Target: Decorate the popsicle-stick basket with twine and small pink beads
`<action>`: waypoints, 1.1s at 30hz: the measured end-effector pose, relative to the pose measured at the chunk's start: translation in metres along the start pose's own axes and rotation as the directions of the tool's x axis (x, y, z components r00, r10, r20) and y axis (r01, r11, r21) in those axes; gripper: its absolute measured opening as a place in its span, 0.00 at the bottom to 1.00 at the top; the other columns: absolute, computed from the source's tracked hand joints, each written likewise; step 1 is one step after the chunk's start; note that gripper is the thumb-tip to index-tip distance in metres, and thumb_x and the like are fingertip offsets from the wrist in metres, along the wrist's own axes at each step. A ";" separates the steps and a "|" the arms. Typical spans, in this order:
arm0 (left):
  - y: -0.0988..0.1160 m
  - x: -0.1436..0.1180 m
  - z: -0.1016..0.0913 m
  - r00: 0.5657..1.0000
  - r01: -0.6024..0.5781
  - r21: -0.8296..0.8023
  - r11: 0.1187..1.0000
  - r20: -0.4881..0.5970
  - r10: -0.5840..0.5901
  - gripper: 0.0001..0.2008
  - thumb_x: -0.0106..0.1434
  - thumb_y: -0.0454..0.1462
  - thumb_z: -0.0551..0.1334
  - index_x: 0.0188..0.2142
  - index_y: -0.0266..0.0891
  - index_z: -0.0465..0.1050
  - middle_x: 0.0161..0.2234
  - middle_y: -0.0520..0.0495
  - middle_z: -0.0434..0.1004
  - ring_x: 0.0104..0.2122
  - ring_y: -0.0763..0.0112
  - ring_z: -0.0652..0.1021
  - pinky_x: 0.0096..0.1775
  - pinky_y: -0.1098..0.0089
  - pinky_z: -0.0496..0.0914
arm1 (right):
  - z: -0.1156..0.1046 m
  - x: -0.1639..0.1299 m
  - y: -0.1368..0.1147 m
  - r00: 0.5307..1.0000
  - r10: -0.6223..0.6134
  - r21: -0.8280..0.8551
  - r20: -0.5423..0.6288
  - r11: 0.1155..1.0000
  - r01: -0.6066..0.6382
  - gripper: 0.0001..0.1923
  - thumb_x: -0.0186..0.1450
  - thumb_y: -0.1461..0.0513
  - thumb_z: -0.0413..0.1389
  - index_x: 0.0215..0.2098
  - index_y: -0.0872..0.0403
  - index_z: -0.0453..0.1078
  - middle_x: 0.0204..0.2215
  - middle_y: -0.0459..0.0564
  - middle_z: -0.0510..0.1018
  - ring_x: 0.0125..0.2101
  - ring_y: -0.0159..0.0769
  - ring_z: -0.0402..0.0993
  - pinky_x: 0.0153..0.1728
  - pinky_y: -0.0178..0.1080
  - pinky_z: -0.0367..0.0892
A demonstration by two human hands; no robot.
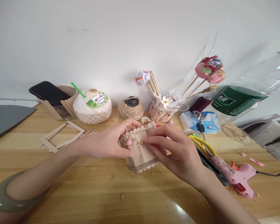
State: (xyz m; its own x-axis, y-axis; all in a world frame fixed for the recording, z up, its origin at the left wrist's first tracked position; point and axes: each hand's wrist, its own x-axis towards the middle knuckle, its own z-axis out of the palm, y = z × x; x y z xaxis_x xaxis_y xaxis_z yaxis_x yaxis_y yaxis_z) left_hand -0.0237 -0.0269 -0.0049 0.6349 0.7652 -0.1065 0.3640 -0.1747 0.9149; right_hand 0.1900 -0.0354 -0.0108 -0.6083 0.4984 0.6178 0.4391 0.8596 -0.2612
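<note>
The left hand [107, 141] has its grip closed on the small box of pale wooden craft sticks [140, 151], thumb on the front face beside a little pink flower ornament [129, 142] and fingers curled over the top rim, a gold ring [126, 123] on one of them; the box stands on the light wooden bench [84, 186], near its middle, between the two hands. Starting from the far left, a dark grey sheet [4, 116] lies at the bench edge, and a jade-green bangle [7, 196] sits on the left wrist. Behind it a black phone [49, 92] leans in a craft-stick stand, and a flat frame of craft sticks [62, 135] lies just in front. Next comes a white coconut-shaped drink with a green straw [92, 105], then a ball of brown jute twine [131, 107]. Behind the box stands a second craft-stick holder trimmed with beads and a white flower [162, 110], filled with wooden sticks and folded paper flowers [210, 68]. The right hand [177, 149] pinches with a narrow grip at a small brown heart-shaped piece [141, 143] on the front face of the box, fingertips touching it. Right of that hand lie a blue tissue packet with keys on it [200, 123], a dark maroon thread spool [200, 104], yellow-handled scissors [203, 144], a clear plastic bottle with a green label [242, 99] lying tilted, and a pink hot-glue gun [241, 180] with its cord running off to the right.
</note>
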 end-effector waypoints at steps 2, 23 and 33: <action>0.000 0.000 0.000 1.000 0.009 -0.002 1.000 0.002 -0.009 0.24 0.55 0.37 0.63 0.49 0.47 0.55 0.42 0.52 0.66 0.39 0.68 0.71 0.41 0.66 0.65 | 0.000 0.000 0.000 1.000 0.014 0.017 -0.008 1.000 -0.014 0.07 0.62 0.68 0.52 0.35 0.54 0.70 0.32 0.50 0.74 0.33 0.34 0.69 0.32 0.39 0.68; -0.004 -0.001 0.001 1.000 0.001 -0.004 1.000 0.005 -0.001 0.23 0.57 0.37 0.62 0.49 0.51 0.54 0.43 0.53 0.63 0.36 0.70 0.70 0.39 0.67 0.66 | 0.001 0.002 -0.003 0.996 0.083 0.081 0.030 0.993 -0.085 0.06 0.63 0.69 0.51 0.33 0.56 0.70 0.32 0.51 0.72 0.34 0.33 0.68 0.33 0.38 0.67; -0.002 -0.001 0.005 1.000 -0.010 0.020 1.000 -0.015 0.010 0.24 0.57 0.36 0.62 0.50 0.49 0.54 0.44 0.51 0.65 0.42 0.64 0.70 0.39 0.66 0.66 | -0.002 0.005 -0.011 0.976 0.204 0.143 0.077 0.967 -0.213 0.06 0.61 0.69 0.52 0.29 0.56 0.69 0.28 0.49 0.69 0.30 0.32 0.66 0.30 0.35 0.64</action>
State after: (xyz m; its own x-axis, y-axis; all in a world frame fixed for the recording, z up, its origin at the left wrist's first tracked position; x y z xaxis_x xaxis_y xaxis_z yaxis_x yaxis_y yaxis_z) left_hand -0.0221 -0.0303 -0.0085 0.6285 0.7725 -0.0914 0.3713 -0.1947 0.9079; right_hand 0.1837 -0.0425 -0.0030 -0.5548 0.6704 0.4928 0.4597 0.7406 -0.4900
